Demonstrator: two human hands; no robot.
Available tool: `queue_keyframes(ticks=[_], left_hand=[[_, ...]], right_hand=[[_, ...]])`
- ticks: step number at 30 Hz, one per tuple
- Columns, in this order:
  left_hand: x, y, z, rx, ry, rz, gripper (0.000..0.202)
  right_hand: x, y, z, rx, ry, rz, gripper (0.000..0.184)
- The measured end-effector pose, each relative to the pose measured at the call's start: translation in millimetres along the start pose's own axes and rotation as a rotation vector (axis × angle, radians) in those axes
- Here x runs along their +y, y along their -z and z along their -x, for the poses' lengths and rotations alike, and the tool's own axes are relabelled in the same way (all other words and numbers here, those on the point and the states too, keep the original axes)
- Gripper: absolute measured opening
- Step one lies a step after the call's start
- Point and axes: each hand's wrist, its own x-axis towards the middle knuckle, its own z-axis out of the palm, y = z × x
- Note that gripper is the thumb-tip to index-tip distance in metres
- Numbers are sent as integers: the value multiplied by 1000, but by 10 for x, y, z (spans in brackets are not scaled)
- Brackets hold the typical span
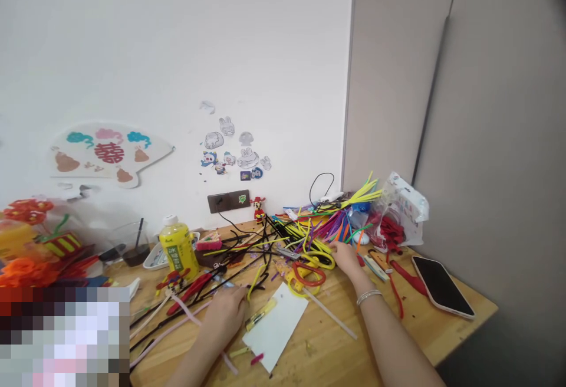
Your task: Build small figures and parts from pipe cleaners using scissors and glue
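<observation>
My left hand (225, 311) rests at the middle of the wooden table (322, 334), its fingers among thin black and pink pipe cleaners (186, 322). A white card (275, 328) lies just right of it. My right hand (347, 259), with a silver bangle (369, 297) on the wrist, reaches into the heap of coloured pipe cleaners (318, 228). Its fingertips touch or nearly touch twisted yellow pipe cleaners (321, 259). A red loop (309, 275) sits just left of that hand. Whether either hand grips anything is hidden.
A smartphone (441, 287) lies face up at the right table corner, beside red scissors (409, 278). A yellow drink bottle (179, 249) stands at the back left, near orange-red pipe cleaner crafts (26, 272). A wall and cabinet (398, 80) bound the table.
</observation>
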Motion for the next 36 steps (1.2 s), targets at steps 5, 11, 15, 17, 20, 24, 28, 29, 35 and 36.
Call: queue_keyframes(ticks=[5,11,15,17,20,24,28,29,35,36], left_hand=[[-16,-3,-5,0,13,5,28],[-25,3,6,-3,17,1,27],[-26,5,4,-3,11,1,27],[-25,9,2,-2,11,3,27],[-15,20,2,-2,12,7,28],[15,29,11,-3,17,10,28],[56,25,28,-7,34,3,26],[61,25,29,-5,41,0,26],[-57,60,30,22,116,-43,27],[-102,66,32,29,138,-52,26]], right_hand=[[-11,7,-10,-56,17,83,19],[-9,36,-8,-125,12,118,19],[-8,62,14,-153,-3,116,21],[-11,76,19,-148,-19,125,23],[-22,106,14,-125,-45,150,23],[-50,159,12,-94,-60,167,20],[-71,195,12,-63,-43,162,19],[-71,198,10,-55,-38,159,19],[-46,180,1,-12,-36,125,20],[-43,175,0,1,-38,115,20]])
